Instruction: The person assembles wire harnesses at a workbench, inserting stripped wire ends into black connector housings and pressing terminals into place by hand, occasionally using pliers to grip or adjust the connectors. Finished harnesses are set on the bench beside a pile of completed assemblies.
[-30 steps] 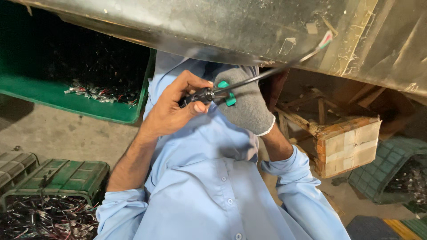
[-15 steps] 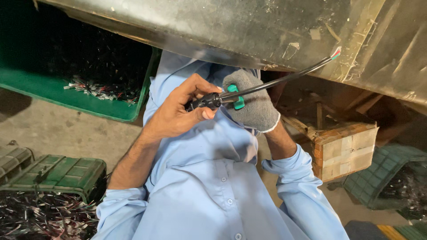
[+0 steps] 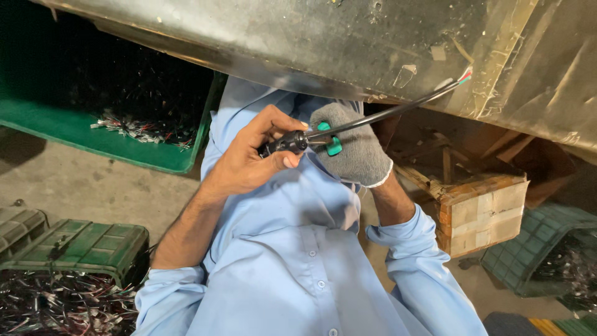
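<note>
My bare left hand point(image 3: 249, 163) pinches the black plug end point(image 3: 287, 143) of a black cable point(image 3: 388, 113) in front of my light blue shirt. My right hand point(image 3: 353, 148), in a grey knit glove, grips a small green-handled tool point(image 3: 329, 138) clamped on the cable just beside the plug. The cable runs up and to the right. Its free end point(image 3: 465, 77) shows short red, green and white wires against a grimy metal surface.
A worn metal tabletop point(image 3: 323, 43) slants across the top. A green bin point(image 3: 118, 140) holding wire pieces stands at upper left. A green crate point(image 3: 74, 246) over wire scraps sits at lower left. At right are a taped box point(image 3: 482, 211) and a green basket point(image 3: 538, 246).
Both hands keep their grip and have drifted slightly right. The cable's free end has dropped a little lower against the metal surface.
</note>
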